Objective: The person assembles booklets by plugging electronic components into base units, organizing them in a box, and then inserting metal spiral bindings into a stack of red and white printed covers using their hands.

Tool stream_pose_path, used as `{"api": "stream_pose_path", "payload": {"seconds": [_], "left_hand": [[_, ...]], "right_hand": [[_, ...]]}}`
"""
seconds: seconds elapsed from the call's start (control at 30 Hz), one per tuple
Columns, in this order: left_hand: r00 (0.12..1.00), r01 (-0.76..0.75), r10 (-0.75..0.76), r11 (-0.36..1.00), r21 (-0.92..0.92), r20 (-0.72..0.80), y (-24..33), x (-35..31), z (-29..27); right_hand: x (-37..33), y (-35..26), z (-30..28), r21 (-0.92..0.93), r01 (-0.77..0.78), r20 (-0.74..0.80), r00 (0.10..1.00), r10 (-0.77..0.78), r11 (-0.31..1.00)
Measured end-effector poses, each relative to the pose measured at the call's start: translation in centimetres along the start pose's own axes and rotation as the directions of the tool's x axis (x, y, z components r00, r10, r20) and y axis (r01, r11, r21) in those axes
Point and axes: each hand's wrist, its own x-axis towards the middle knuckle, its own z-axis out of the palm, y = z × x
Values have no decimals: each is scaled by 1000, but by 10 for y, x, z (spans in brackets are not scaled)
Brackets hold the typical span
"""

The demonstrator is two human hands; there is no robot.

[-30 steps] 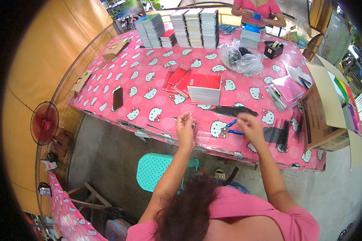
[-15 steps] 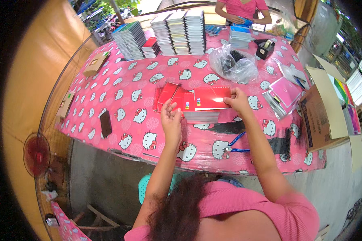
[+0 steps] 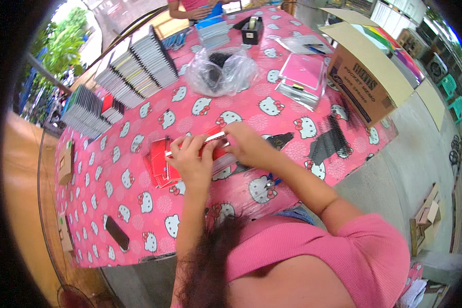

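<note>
Between both hands is a red notebook (image 3: 216,136), tilted so that its white edge faces up. My left hand (image 3: 192,155) grips its left part with fingers and thumb. The fingers of my right hand (image 3: 243,143) are closed on its right end. Under the hands, a stack of notebooks (image 3: 224,163) shows only its pale page edges. Red covers (image 3: 160,165) lie fanned out just left of my left hand. Blue-handled pliers (image 3: 273,180) lie partly hidden by my right forearm.
Black spiral coils (image 3: 329,142) lie right of my right hand. Tall notebook stacks (image 3: 133,66), a clear plastic bag (image 3: 220,72) and a tape dispenser (image 3: 252,32) stand farther back. An open carton (image 3: 362,82) stands at right; a phone (image 3: 117,233) lies at left. Another person's hand (image 3: 200,13) is across the table.
The view has swung to the right. My hands have come closer together, and the red notebook, flat on the stack before, is now tipped up between them.
</note>
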Motion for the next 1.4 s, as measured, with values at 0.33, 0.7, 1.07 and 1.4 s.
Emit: {"api": "stream_pose_path", "payload": {"seconds": [0.33, 0.7, 1.07, 1.4], "left_hand": [[1000, 10, -7, 990, -144, 21, 4, 10, -7], [996, -14, -12, 955, -295, -89, -1, 7, 1], [992, -51, 21, 970, -238, -127, 0, 10, 2], [999, 13, -23, 967, -254, -37, -1, 6, -1]], "right_hand": [[-120, 107, -128, -520, -764, -531, 639, 557, 381], [33, -25, -38, 27, -63, -83, 994, 65, 998], [56, -20, -56, 44, -340, 378, 876, 300, 939], [45, -38, -36, -300, 1, 158, 986, 48, 954]]}}
